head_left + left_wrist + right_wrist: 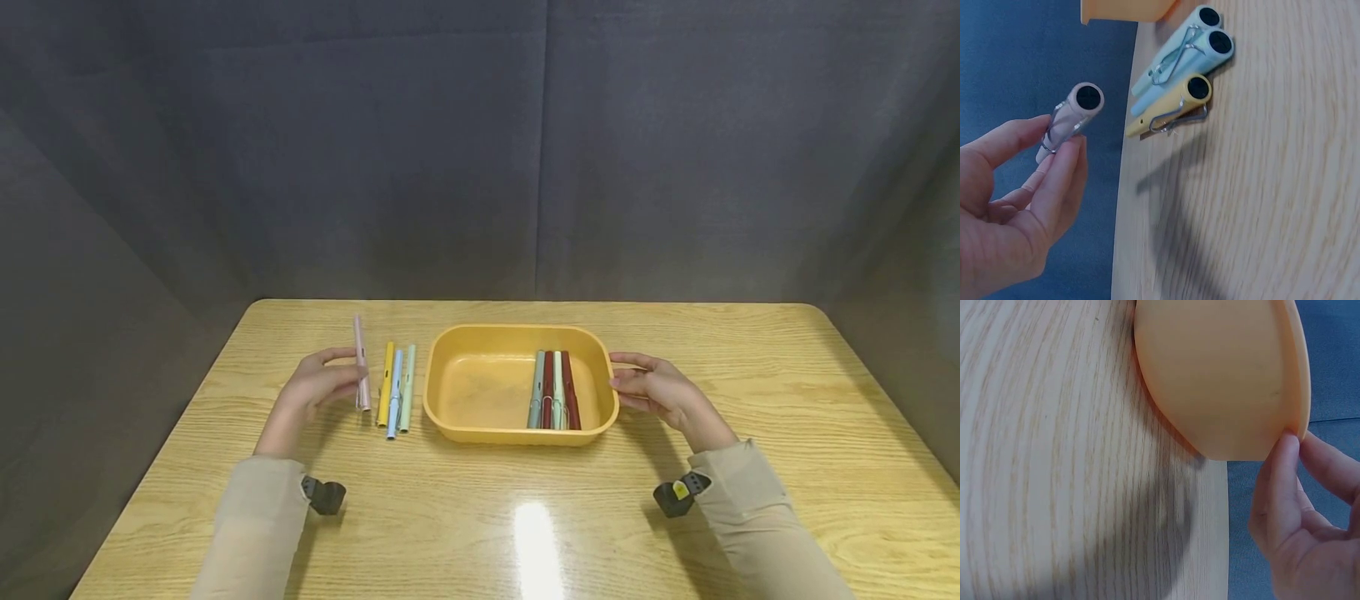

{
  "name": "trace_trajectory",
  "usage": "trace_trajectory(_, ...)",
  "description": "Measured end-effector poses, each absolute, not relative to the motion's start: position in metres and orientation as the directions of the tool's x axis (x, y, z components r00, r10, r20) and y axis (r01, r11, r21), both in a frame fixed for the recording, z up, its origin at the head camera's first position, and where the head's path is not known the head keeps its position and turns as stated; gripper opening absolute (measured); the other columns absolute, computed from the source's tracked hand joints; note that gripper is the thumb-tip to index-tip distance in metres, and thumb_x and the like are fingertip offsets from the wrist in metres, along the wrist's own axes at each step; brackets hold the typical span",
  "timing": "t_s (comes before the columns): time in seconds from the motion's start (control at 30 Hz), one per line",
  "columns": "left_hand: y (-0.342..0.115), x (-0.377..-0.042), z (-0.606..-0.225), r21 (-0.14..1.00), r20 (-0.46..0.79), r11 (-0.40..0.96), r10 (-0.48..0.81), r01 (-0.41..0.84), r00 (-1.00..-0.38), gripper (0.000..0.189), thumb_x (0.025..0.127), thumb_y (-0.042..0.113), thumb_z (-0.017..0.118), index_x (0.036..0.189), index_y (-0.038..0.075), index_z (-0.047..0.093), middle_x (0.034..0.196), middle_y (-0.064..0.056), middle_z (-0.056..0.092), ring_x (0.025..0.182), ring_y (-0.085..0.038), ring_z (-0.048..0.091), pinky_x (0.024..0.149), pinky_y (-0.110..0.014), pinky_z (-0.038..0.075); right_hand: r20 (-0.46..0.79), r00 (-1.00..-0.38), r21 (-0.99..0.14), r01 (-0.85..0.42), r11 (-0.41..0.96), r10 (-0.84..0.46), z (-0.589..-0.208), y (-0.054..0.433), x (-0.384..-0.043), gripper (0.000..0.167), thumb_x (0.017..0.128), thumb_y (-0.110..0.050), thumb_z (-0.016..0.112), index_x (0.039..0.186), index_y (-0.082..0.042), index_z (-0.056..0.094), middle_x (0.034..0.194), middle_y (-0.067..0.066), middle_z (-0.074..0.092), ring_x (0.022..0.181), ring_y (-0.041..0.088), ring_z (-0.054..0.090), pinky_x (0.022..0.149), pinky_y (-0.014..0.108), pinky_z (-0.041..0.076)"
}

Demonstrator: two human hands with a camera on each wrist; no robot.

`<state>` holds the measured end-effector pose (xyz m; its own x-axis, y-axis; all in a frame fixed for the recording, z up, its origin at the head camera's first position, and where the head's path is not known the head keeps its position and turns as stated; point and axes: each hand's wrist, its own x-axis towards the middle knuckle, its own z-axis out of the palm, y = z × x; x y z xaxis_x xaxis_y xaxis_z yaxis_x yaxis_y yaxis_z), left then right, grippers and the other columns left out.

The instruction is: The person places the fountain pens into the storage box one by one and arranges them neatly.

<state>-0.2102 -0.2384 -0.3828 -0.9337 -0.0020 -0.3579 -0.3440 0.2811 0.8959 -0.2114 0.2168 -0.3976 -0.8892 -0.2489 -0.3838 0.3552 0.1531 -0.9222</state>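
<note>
My left hand [318, 385] pinches a pale pink pen [361, 354] between thumb and fingers, above the table; its black round end and wire clip face the left wrist camera. Just right of that hand, a yellow pen [386, 387], a light blue pen [395, 393] and a light green pen [408, 388] lie side by side. My right hand [663, 393] holds the right rim of a yellow-orange tray [480, 435], thumb and fingers on either side of the wall in the right wrist view. Inside the tray's right half lie several pens: grey-green [537, 387], dark red [547, 387] and pale green.
The wooden table [420, 517] has rounded back corners and ends at a dark grey curtain [390, 167]. Curtains also hang along both sides. A bright light reflection shows on the tabletop in front of the tray.
</note>
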Motion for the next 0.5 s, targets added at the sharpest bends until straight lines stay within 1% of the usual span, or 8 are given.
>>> trace_trajectory(0.17,-0.235,-0.211,-0.381,0.933,-0.321,0.19,0.055,-0.306,-0.945,0.061,0.093,0.01,0.06,0.145,-0.004,0.032,0.094,0.004,0.062,0.079,0.002,0.065,0.083,-0.017,0.057,-0.381,-0.889,-0.924,0.353,0.151,-0.254,-0.399,0.218,-0.212,0.064,0.093,-0.003,0.056,0.148,0.004,0.024,0.093,-0.01,0.058,0.08,0.0,0.063,0.074,0.014,0.057)
trace_trajectory(0.4,-0.223,-0.212,-0.376,0.96,-0.276,0.079,0.104,-0.269,-0.955,0.062,0.093,0.009,0.061,0.146,-0.003,0.032,0.095,0.009,0.062,0.084,0.002,0.066,0.085,-0.015,0.056,-0.386,-0.889,-0.921,0.355,0.161,-0.249,-0.399,0.218,-0.212,0.062,0.094,-0.002,0.053,0.147,0.005,0.023,0.086,-0.012,0.059,0.079,0.0,0.063,0.075,0.014,0.057)
trace_trajectory(0.5,-0.216,-0.213,-0.374,0.966,-0.259,0.056,0.122,-0.254,-0.958,0.06,0.093,0.008,0.06,0.145,-0.004,0.032,0.097,0.007,0.063,0.085,0.001,0.065,0.084,-0.016,0.057,-0.387,-0.888,-0.92,0.355,0.165,-0.249,-0.399,0.218,-0.212,0.061,0.094,-0.002,0.053,0.147,0.005,0.023,0.086,-0.012,0.059,0.079,0.0,0.063,0.076,0.014,0.057)
